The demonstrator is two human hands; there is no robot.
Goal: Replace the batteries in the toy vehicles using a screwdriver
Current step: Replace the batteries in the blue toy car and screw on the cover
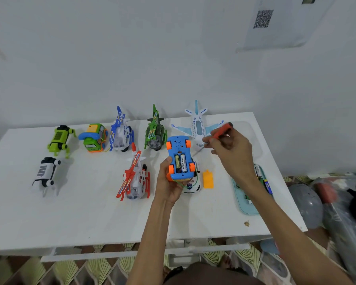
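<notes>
- The left hand point(169, 182) grips a blue car point(179, 159) from below and holds it above the tabletop point(90, 212), underside up.
- The car's battery bay is open, with two batteries point(180, 163) seated side by side in it.
- The right hand point(232, 153) is closed round a red-handled screwdriver point(222, 131). Its thin shaft slants down-left toward the car, and the tip is just beside the car's right edge.
- An orange cover point(208, 179) lies flat on the tabletop, just right of the car.
- A white police car point(193, 185) sits partly hidden behind the blue car.
- A pale blue tray point(245, 202) with loose batteries lies at the right edge, partly under the right forearm.
- A white plane point(197, 124) stands behind the car.
- To the left are a green helicopter point(155, 132), a blue helicopter point(120, 132) and a red helicopter point(135, 177).
- Farther left are a phone toy point(95, 137), a green dog point(59, 138) and a white dog point(44, 173).
</notes>
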